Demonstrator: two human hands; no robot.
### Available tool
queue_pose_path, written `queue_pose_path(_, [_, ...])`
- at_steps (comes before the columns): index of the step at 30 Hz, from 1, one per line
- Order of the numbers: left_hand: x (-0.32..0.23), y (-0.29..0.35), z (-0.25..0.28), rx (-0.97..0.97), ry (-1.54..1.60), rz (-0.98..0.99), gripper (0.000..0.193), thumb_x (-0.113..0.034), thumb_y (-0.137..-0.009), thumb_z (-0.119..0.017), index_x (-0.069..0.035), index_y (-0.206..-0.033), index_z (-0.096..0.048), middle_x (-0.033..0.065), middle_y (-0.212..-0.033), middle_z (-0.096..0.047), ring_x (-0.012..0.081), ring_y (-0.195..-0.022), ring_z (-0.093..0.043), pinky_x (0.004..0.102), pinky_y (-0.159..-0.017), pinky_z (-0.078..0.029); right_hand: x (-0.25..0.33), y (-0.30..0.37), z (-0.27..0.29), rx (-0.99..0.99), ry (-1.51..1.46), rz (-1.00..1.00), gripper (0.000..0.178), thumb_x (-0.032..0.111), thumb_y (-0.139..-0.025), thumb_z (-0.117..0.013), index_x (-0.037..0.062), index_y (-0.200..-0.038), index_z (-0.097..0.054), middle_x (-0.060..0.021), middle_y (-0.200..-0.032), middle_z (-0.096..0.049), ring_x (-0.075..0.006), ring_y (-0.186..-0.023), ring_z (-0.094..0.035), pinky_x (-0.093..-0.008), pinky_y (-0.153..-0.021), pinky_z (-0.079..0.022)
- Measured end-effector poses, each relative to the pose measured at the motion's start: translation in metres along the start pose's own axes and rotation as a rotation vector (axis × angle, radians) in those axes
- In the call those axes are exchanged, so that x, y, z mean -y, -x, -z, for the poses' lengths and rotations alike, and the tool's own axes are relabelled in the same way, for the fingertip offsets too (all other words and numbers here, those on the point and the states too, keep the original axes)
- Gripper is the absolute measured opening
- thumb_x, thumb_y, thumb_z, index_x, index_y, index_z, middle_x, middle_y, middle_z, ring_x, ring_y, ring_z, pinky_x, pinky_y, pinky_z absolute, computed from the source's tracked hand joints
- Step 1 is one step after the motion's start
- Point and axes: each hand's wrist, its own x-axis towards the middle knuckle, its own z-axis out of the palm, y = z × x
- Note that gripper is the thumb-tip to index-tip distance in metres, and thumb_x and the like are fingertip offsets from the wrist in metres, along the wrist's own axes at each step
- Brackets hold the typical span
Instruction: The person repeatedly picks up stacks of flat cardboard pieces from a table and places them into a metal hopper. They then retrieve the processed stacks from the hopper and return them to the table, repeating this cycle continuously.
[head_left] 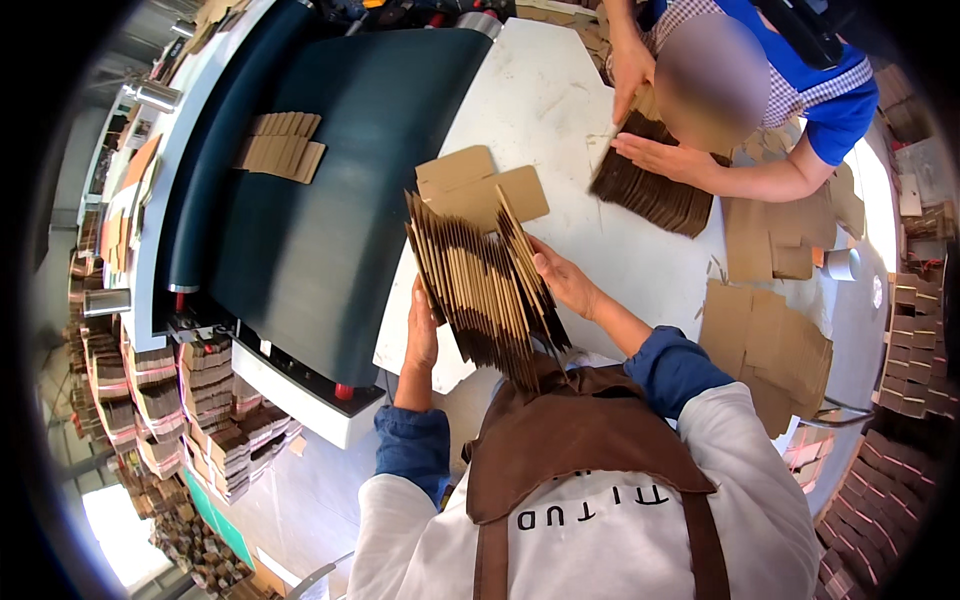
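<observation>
Bright, cool light fills the scene, whitening the tabletop (540, 100) and burning out its far right edge. Another blown-out patch (120, 535) glares at lower left. A soft sheen lies across the dark belt (350, 240); shadow darkens the cardboard stack's (480, 280) lower end. The middle is fairly sharp, the co-worker's head (712, 85) blurred, and straight edges bow toward the black fisheye rim.

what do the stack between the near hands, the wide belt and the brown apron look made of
Stack: matte cardboard, judging by its stiff, thin, tan layers. Wide belt: rubber or plastic, smooth with a soft sheen. Brown apron: probably cloth, dull and creased.
</observation>
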Motion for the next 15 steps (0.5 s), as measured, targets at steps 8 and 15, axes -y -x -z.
queue_pose_path(8, [-0.012, -0.020, 0.030, 0.127, 0.266, 0.153, 0.064, -0.044, -0.099, -0.046, -0.001, -0.144, -0.032, 0.0119, -0.140, -0.048, 0.0229, -0.126, -0.050, 0.0379, -0.105, -0.041, 0.004, -0.032, -0.035, -0.066, 0.260, 0.035, 0.091, 0.065, -0.090, -0.047, -0.0028, -0.147, -0.027, -0.0271, -0.145, -0.038, -0.0363, -0.135, -0.038, -0.0391, -0.109, -0.033])
queue_pose_path(15, [0.004, -0.009, 0.000, 0.040, 0.559, 0.197, 0.067, -0.048, -0.096, -0.046, -0.002, -0.142, -0.035, 0.0158, -0.137, -0.050, 0.0275, -0.123, -0.053, 0.0413, -0.103, -0.045, 0.053, -0.033, -0.023, -0.093, 0.626, 0.130, 0.094, 0.071, -0.085, -0.048, -0.0028, -0.143, -0.035, -0.0295, -0.137, -0.042, -0.0452, -0.122, -0.043, -0.0468, -0.104, -0.037])
